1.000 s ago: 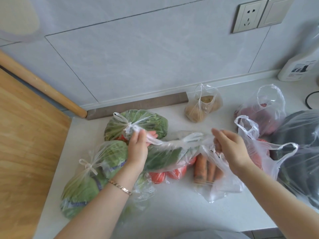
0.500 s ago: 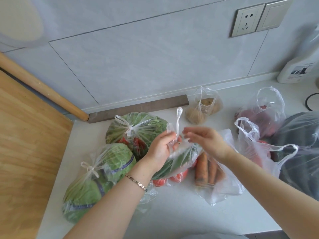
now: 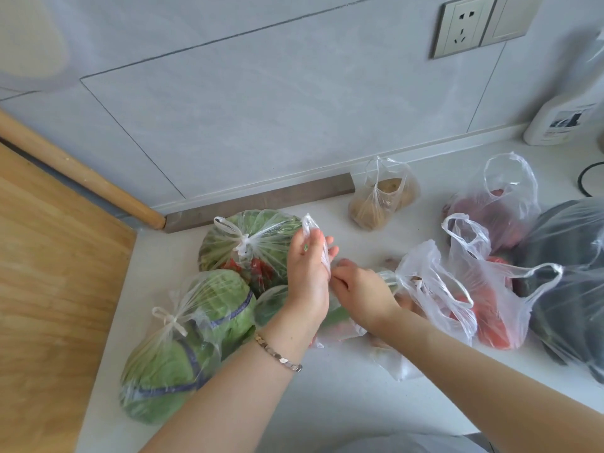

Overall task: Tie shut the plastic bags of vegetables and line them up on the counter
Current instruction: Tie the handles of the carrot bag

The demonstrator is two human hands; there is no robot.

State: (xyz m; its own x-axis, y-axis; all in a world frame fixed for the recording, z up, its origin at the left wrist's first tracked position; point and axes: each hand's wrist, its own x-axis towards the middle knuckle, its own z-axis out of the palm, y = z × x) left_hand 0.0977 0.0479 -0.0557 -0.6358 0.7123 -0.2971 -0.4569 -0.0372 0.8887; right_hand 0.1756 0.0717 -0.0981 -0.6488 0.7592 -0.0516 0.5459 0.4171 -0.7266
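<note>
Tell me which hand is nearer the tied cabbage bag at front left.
Left. The left hand is just right of the cabbage bag; the right hand lies farther right, past the left hand.

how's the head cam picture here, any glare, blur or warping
Head view: soft, even light, only faint shadows on the counter; wide-angle warp bends the wall seams and tilts the socket; a pale hazy smudge sits top left; white sheen streaks the dark bag; the left hand and right hand gripping the bag handles look a little soft.
</note>
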